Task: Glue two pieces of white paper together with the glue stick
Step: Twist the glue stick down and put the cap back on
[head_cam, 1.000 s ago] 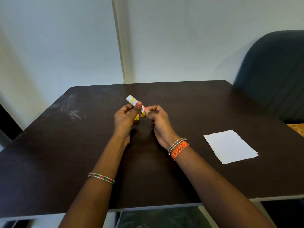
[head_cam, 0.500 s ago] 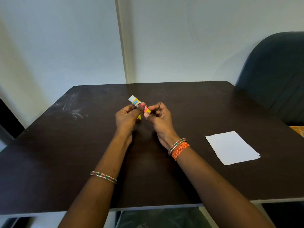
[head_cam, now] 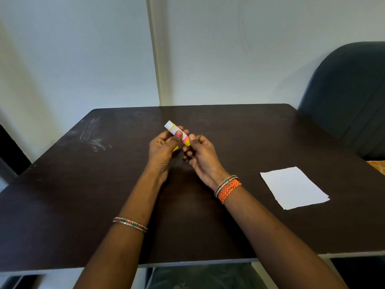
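A small glue stick (head_cam: 174, 129), white with yellow and pink bands, is held above the middle of the dark table (head_cam: 83, 184). My left hand (head_cam: 163, 148) grips its body, thumb on top. My right hand (head_cam: 201, 155) pinches its yellow lower end with the fingertips. A yellow piece (head_cam: 176, 148), possibly the cap, shows under my left palm. White paper (head_cam: 292, 187) lies flat on the table to the right of my right wrist; a second sheet's edge peeks out at its lower right corner.
A dark upholstered chair (head_cam: 350, 97) stands at the table's right rear corner. White walls rise behind the table. Scuff marks (head_cam: 92, 138) streak the table's left rear area. An orange patterned thing (head_cam: 378, 165) shows at the right edge.
The glue stick and both hands stay at the same spot. My right fingers have shifted on the stick's lower end, which shows more yellow and pink than a second ago.
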